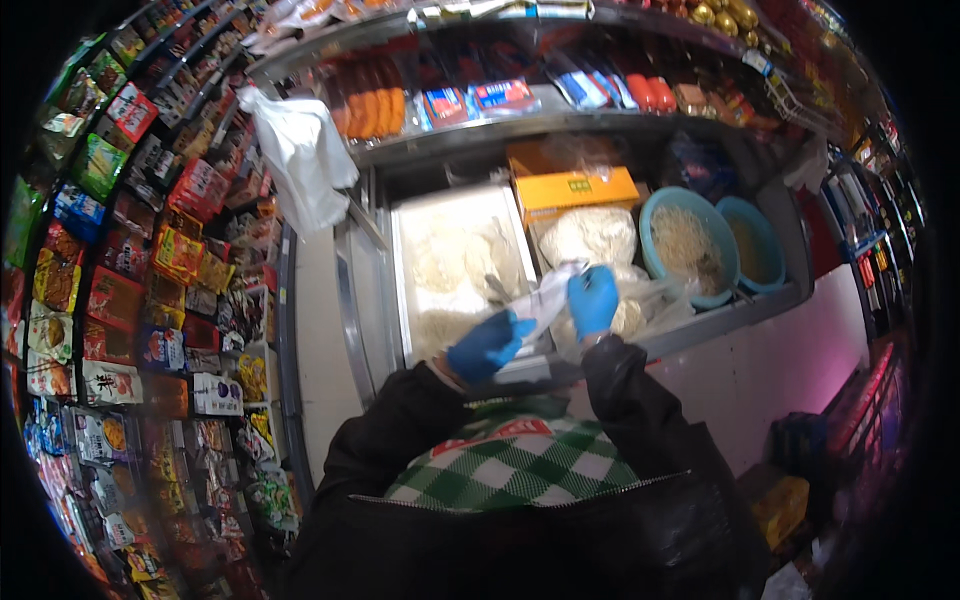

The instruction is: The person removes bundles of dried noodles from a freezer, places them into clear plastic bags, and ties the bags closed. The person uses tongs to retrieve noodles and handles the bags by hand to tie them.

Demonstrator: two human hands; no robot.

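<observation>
My left hand (486,348), in a blue glove, has its fingers curled at the lower end of a thin clear-white plastic bag (543,301). My right hand (592,301), gloved the same way, pinches the bag's other end, so it stretches slantwise between them. Under the bag is a white rectangular tub (399,289) holding a pale, crumbly food (450,259). A metal utensil (495,286) lies in that food, partly hidden by the bag. Beyond my right hand sits a plastic sack (589,234) of pale contents; another clear sack (630,319) lies beside my right wrist.
Two blue bowls (651,259) stand at the right, the nearer holding pale shreds. An orange box (576,191) is behind the sacks. White bags (300,161) hang at the left. A shelf (450,129) with packaged meats crosses the back; racks of snack packets (116,304) line the left.
</observation>
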